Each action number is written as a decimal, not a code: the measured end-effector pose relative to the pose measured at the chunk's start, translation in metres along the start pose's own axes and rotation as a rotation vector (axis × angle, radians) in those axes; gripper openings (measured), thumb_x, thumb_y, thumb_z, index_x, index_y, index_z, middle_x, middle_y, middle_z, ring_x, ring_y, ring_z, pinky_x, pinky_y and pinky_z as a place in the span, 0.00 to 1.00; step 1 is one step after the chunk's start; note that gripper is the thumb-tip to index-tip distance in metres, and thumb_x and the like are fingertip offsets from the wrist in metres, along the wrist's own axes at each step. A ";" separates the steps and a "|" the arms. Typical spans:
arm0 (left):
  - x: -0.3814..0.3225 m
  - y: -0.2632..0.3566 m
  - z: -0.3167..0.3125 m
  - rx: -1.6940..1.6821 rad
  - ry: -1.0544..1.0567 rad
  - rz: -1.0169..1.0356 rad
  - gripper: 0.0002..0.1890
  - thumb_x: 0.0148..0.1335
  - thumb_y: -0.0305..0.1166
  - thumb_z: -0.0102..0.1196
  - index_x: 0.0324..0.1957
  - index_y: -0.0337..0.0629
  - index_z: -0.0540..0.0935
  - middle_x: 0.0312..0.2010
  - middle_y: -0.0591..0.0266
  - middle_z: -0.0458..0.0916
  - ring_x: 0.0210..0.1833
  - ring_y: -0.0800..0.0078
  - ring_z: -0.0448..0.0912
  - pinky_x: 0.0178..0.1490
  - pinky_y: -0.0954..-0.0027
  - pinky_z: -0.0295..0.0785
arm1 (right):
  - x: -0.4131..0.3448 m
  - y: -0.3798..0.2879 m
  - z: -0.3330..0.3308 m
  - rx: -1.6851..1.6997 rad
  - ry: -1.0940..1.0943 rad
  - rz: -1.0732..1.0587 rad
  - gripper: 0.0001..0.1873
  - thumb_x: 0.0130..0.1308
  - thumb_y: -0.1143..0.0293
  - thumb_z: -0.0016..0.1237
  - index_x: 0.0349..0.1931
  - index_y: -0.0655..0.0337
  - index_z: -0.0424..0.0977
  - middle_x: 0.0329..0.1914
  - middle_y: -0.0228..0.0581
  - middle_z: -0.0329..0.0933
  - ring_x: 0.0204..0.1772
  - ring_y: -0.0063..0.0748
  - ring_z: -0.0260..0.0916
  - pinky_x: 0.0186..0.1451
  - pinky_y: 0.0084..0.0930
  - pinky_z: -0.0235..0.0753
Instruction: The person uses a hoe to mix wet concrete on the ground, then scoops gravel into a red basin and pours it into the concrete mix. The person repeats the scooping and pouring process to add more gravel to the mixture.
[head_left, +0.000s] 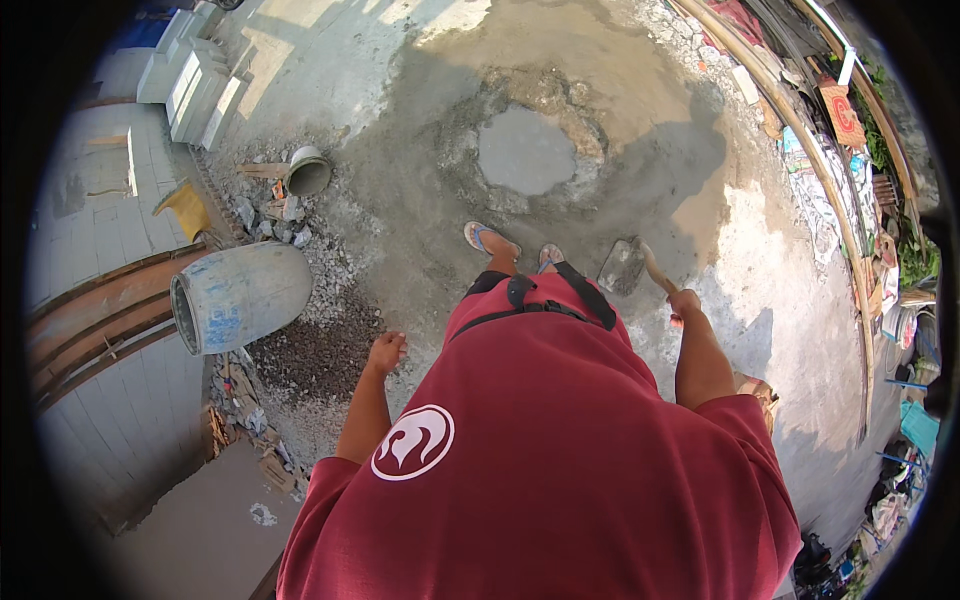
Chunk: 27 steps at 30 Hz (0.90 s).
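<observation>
My right hand grips the wooden handle of a hoe. Its cement-caked blade rests on the ground beside my right foot. My left hand hangs at my left side with its fingers curled, and I see nothing in it. Beyond my sandalled feet lies a ring of wet mortar mix with a pool of grey water in its middle.
A blue plastic drum lies on its side at the left, by dark gravel. A cement-stained bucket lies tipped over beyond it, near rubble. Bamboo poles and piled refuse line the right side. Grey concrete posts stand far left.
</observation>
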<state>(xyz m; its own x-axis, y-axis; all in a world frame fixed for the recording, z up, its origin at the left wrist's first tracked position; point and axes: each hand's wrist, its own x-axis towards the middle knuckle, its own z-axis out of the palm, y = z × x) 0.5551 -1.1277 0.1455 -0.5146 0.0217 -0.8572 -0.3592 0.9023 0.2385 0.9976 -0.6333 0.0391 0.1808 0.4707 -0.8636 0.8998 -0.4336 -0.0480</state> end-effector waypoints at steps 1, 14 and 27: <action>0.001 -0.004 -0.001 0.038 0.002 0.052 0.22 0.61 0.41 0.55 0.51 0.36 0.78 0.36 0.57 0.83 0.36 0.71 0.81 0.36 0.67 0.74 | -0.005 -0.001 0.002 0.023 0.058 0.007 0.15 0.60 0.68 0.47 0.41 0.72 0.76 0.31 0.50 0.78 0.24 0.39 0.77 0.19 0.31 0.77; -0.017 0.045 0.019 0.387 0.104 0.230 0.17 0.61 0.42 0.54 0.35 0.35 0.82 0.24 0.56 0.82 0.31 0.68 0.79 0.36 0.65 0.73 | 0.006 0.010 0.003 -0.227 0.301 -0.196 0.27 0.58 0.52 0.51 0.45 0.72 0.76 0.47 0.61 0.77 0.52 0.55 0.75 0.54 0.40 0.74; -0.062 -0.035 0.038 0.361 -0.109 0.164 0.21 0.57 0.41 0.58 0.47 0.37 0.80 0.31 0.57 0.84 0.32 0.69 0.81 0.38 0.65 0.75 | 0.029 0.008 0.017 -0.211 0.304 -0.370 0.18 0.64 0.64 0.43 0.46 0.68 0.76 0.48 0.57 0.77 0.55 0.54 0.73 0.56 0.42 0.73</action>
<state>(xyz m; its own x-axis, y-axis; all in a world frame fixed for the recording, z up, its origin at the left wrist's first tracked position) 0.6292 -1.1442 0.1727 -0.4496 0.2062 -0.8691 0.0270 0.9757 0.2176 1.0029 -0.6358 0.0055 -0.0854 0.7788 -0.6214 0.9801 -0.0465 -0.1929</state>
